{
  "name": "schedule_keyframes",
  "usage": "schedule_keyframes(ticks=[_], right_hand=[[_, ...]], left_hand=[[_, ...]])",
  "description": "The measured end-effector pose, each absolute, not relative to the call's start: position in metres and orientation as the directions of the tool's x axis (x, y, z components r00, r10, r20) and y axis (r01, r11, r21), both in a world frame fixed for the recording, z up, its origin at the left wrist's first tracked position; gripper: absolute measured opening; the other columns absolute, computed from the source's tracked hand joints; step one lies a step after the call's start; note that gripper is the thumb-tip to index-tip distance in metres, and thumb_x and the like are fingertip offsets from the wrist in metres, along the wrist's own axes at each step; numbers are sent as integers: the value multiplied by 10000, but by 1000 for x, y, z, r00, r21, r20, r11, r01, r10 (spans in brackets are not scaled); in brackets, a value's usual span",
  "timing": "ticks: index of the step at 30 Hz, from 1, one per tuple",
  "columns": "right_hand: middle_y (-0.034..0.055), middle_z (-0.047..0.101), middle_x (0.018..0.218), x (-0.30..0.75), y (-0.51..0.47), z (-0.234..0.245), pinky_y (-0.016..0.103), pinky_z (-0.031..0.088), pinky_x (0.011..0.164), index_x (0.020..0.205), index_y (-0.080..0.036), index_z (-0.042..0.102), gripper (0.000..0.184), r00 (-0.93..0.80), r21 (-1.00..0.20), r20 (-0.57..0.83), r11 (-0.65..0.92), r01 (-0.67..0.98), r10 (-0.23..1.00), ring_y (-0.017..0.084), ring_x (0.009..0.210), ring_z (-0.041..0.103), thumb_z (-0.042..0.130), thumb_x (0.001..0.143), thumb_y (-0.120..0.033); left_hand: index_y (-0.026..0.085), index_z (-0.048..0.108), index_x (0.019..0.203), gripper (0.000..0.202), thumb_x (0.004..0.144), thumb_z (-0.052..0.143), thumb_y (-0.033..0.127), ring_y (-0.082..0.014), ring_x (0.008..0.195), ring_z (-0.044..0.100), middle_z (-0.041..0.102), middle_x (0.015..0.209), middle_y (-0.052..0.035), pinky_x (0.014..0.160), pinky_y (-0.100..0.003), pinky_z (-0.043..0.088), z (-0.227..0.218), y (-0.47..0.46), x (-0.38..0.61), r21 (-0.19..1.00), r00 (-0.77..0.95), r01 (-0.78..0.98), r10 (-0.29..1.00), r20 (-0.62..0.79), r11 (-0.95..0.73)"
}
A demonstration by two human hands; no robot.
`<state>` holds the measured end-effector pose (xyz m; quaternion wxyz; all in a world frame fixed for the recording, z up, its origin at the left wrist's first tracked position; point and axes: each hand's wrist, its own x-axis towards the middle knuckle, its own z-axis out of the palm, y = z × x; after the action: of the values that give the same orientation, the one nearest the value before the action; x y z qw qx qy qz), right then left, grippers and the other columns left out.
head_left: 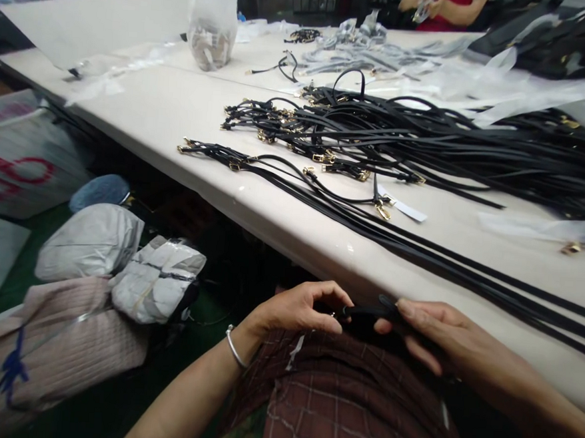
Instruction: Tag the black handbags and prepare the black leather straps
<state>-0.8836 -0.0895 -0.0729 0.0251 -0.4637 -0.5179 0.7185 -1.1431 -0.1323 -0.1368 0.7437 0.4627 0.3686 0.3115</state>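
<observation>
Over my lap, below the table's front edge, my left hand [299, 308] and my right hand [432, 335] both pinch one thin black strap [366, 312]. The left fingers are curled round its left end, a silver bangle on that wrist. The right thumb and fingers close on the strap's other side. On the white table [170, 110] just above lie long black straps [353, 216] with small gold clasps, stretching to the right. A bigger heap of the same straps [428, 138] is piled farther back.
Wrapped bundles and bags [119, 260] sit on the floor at the left, beneath the table. A clear bag of small parts [212, 23] stands at the back. Grey straps and plastic sheets [374, 48] cover the far side, where another person's hands [428, 1] work.
</observation>
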Motion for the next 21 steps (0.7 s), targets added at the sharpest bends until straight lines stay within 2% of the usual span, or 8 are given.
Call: schedule_keyframes(ticks=[3,7,10,14,17,21], right_hand=[[-45,393,440,-881,-90,-78,240,147,445,882,-143,739,697,-537,-752,-657,-411,516,529,78,427,254,517,820,-801],[-9,535,508,-884,-94,-85,219,183,401,714,-167,658,632,-508,-718,-685,-365,593,523,70,409,310,581,778,-791],[-2,590,536,-893,-97,-87,202,236,400,686,-173,611,568,-504,-716,-687,-368,593,524,66,402,361,620,785,-732],[-12,606,533,-908,-101,-85,187,241,398,686,-173,605,493,-492,-739,-660,-373,560,568,61,397,377,638,804,-651],[-21,607,535,-911,-102,-88,172,237,393,708,-175,591,502,-499,-756,-649,-413,508,574,49,386,370,615,815,-666],[-31,555,474,-912,-103,-99,169,210,373,676,-187,524,570,-548,-759,-650,-440,479,526,44,355,330,625,753,-743]], left_hand=[[175,725,989,286,732,807,269,-149,830,578,658,884,-16,775,-249,441,-130,-135,-1145,939,421,-57,861,-285,339],[175,743,966,267,734,813,287,-149,779,577,675,856,-18,744,-245,447,-113,-136,-1140,965,324,43,910,-260,260],[189,765,922,196,756,807,285,-182,841,605,713,882,-34,839,-282,454,-106,-135,-1130,979,303,180,941,-152,100],[215,776,871,145,795,793,338,-220,913,627,745,858,-47,943,-326,426,-111,-134,-1121,952,293,279,955,42,-127],[208,776,923,200,839,751,388,-230,931,646,759,879,-66,952,-340,425,-117,-135,-1119,928,266,309,956,127,-209],[198,771,982,257,919,646,414,-209,838,668,754,845,-76,1008,-368,395,-123,-138,-1115,865,375,375,908,188,-334]])
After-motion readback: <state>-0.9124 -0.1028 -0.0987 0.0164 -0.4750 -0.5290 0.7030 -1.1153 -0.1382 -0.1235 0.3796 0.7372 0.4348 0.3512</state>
